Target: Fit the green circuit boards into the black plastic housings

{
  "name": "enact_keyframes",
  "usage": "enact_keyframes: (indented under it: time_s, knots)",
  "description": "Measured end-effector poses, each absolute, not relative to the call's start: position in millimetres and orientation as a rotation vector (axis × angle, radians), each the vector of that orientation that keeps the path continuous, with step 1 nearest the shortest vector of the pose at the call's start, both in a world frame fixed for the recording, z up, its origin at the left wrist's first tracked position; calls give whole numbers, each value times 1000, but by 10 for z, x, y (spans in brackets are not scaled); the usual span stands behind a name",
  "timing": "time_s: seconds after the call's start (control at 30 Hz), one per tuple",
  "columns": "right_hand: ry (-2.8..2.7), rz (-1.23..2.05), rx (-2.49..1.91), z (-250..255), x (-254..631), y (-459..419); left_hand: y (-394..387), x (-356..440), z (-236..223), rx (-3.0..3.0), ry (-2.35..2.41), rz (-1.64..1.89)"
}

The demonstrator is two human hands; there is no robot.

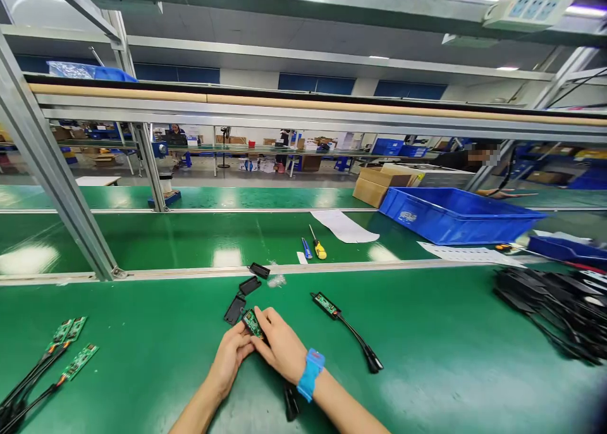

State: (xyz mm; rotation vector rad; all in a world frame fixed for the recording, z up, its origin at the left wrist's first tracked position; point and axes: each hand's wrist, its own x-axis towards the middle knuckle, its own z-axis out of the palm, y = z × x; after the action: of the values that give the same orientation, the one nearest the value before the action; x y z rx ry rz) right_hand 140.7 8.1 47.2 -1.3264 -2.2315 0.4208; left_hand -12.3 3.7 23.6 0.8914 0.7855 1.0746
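Observation:
Both my hands meet low in the middle of the green bench. My left hand and my right hand are closed together on a small black case holding a green circuit board. Its black cable runs under my right wrist, ending in a plug. A blue strap circles my right wrist. Three loose black case halves lie just beyond my fingers. A second board in a case with its cable lies to the right of my hands.
Bare green boards on black cables lie at the left edge. A heap of black cables sits at the right. Beyond the metal rail are a yellow-handled screwdriver, papers, a blue bin and cardboard boxes.

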Motion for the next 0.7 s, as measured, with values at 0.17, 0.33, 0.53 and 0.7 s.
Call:
enact_keyframes:
  time_s: [0.17,0.33,0.53,0.7]
  knots:
    - [-2182,91,-1698,265,2020,188,4,-147,257,1501,1153,1019]
    - [-2263,-298,-1793,-133,2801,365,-111,-448,631,2029,1421,723]
    - [-2229,-528,-1608,-332,3157,451,-335,-1592,907,1813,2371,594]
    - [-2248,-79,-1391,-49,2486,272,-622,-2468,863,1126,3034,398]
